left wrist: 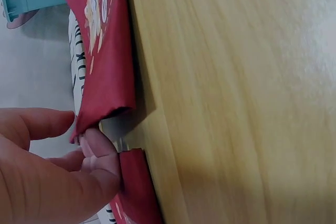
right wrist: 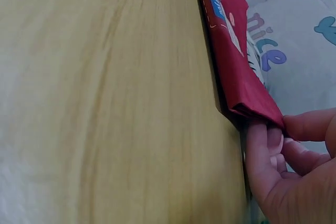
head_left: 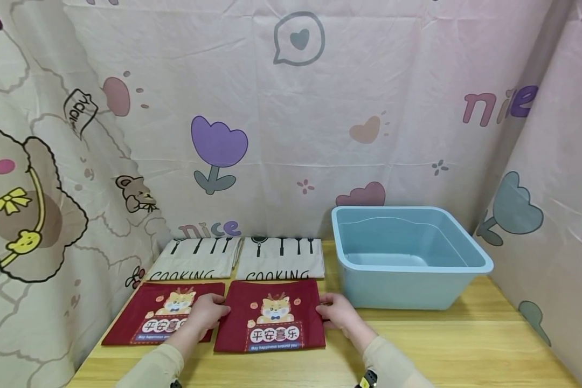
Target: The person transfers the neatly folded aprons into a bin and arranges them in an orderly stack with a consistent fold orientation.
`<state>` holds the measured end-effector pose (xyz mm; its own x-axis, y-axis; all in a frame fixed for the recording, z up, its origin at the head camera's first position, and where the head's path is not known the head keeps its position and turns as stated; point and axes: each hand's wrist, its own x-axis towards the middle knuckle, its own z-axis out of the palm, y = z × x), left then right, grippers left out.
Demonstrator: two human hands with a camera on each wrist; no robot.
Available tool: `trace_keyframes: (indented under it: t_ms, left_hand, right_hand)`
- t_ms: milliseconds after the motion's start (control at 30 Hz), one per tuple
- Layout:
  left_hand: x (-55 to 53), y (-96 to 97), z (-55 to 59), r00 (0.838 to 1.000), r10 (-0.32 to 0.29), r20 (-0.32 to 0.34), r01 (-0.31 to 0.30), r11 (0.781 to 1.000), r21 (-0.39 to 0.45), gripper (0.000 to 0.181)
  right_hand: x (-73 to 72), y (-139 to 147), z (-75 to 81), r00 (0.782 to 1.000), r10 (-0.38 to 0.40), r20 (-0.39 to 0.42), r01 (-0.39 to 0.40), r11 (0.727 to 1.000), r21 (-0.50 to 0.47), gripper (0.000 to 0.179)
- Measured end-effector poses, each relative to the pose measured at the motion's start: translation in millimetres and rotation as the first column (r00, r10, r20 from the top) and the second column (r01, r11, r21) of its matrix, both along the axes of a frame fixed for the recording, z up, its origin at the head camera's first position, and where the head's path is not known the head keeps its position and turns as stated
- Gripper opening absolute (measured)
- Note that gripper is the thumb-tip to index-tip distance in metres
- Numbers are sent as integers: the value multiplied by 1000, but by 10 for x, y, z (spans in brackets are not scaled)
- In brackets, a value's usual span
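A folded red cloth [head_left: 271, 318], printed with a cartoon animal and lettering, is held by its two side edges in front of me. My left hand [head_left: 208, 312] pinches its left edge; in the left wrist view the thumb is above and the fingers [left wrist: 100, 153] are below the corner. At the right edge, my right hand [head_left: 338, 311] pinches the cloth, its fingers [right wrist: 262, 156] tucked beneath. In both wrist views the held edges look slightly raised off the table. A matching folded red cloth [head_left: 140, 307] lies at the left, partly covered by my left hand.
Behind the red cloths lie two folded white cloths [head_left: 194, 258] printed with utensils and "COOKING". A light blue plastic tub [head_left: 412, 291] stands at the right on the wooden table [head_left: 446, 345]. Printed curtains [head_left: 291, 129] hang at the back and sides.
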<state>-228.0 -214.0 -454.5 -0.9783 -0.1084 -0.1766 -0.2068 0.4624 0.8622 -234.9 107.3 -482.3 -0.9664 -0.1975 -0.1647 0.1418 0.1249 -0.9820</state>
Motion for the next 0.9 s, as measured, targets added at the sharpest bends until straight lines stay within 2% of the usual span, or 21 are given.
trace_keyframes:
  t_ms: [567, 800, 900]
  left_hand:
    - [10, 14, -45, 997, 22, -70, -24, 1000, -19, 32]
    - [39, 3, -18, 996, 70, -60, -66, 996, 64, 31]
    - [58, -32, 21, 996, 72, -50, -66, 990, 122, 30]
  right_hand:
    - [-1, -18, 5, 1000, -5, -25, 4, 999, -44, 28]
    - [1, -45, 40, 998, -11, -69, 8, 999, -40, 18]
    - [1, -62, 67, 996, -7, -86, 2, 999, -48, 17]
